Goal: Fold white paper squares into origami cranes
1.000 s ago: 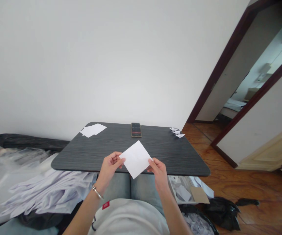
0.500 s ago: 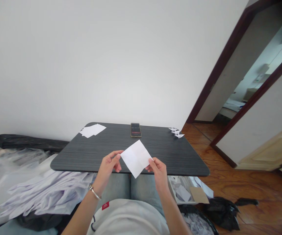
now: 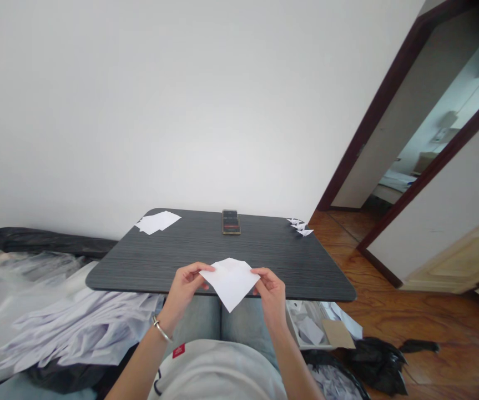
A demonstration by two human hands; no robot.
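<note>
Nearest to us, our left hand [image 3: 185, 288] and right hand [image 3: 269, 291] hold a white paper [image 3: 231, 282] above the near edge of the table [image 3: 139, 266], fingers and thumbs pinching its two side corners while its point hangs down. We judge this a folding step, and the next move calls for keeping both pinches even. Farther on the table lie loose sheets [image 3: 158, 222], a phone [image 3: 231, 222] and small folded papers [image 3: 299, 226].
</note>
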